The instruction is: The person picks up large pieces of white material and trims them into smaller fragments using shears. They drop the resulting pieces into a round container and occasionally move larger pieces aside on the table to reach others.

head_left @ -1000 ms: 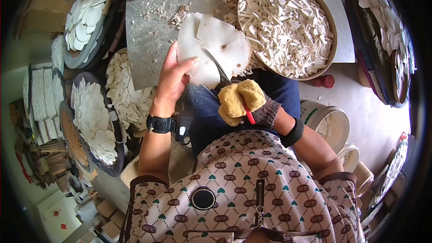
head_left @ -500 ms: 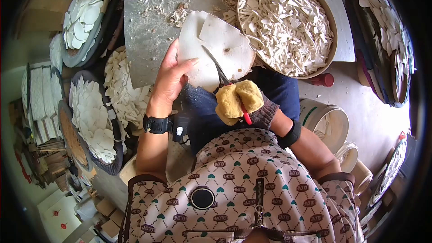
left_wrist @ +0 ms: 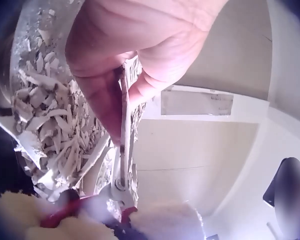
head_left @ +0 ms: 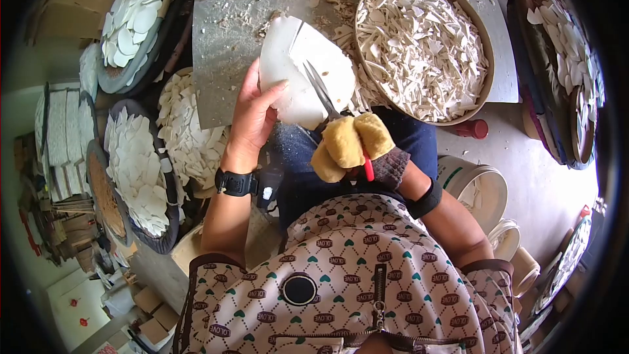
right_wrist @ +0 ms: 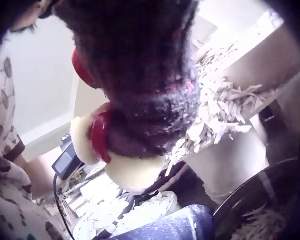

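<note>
My left hand (head_left: 254, 110) pinches a flat, off-white sheet (head_left: 295, 95) by its left edge, thumb on the upper face. The sheet has a cut corner edge and a few small dark spots. In the left wrist view it shows nearly edge-on between thumb and fingers. Gloved in dark knit, my right hand (head_left: 392, 162) grips scissors (head_left: 320, 90) with red handles wrapped in thick yellow foam (head_left: 344, 144). Their blades lie at the sheet's lower right, overlapping it in the head view. From the right wrist, the glove (right_wrist: 140, 85) hides most of the grip.
A round tray (head_left: 490, 59) heaped with white scraps stands on the metal table (head_left: 223, 65), right of the sheet. Crumbs and offcuts litter the tabletop. Baskets of white pieces (head_left: 137, 164) stand at the left, more (head_left: 563, 52) at the right. A white bucket (head_left: 481, 190) stands below right.
The sheet has turned in my left hand, its right side swinging inward. The scissor blades have shifted slightly right and downward against it. Both hands keep their holds.
</note>
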